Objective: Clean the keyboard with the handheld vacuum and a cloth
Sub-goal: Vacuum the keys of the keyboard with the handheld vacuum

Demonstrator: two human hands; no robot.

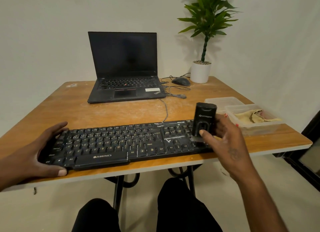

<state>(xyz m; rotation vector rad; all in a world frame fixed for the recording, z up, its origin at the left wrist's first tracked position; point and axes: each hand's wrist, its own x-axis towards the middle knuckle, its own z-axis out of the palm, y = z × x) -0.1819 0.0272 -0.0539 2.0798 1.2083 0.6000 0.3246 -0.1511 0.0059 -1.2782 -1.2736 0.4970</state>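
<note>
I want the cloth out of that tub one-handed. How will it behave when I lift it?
The cloth lies crumpled with folds in the clear tub, so it will likely hang limp and drape. It looks thin, so probably light. A corner lies over the tub's rim, so it may drag the light-looking tub slightly.

keyboard point(121, 143): we read "ZEBRONICS" on its front edge below the space bar, plus key legends "Alt", "Ctrl", "Shift" | laptop point(124, 72): we read "ThinkPad" on the palm rest's right corner | handheld vacuum point(204, 119): white logo print, too blurred for us to read
</note>
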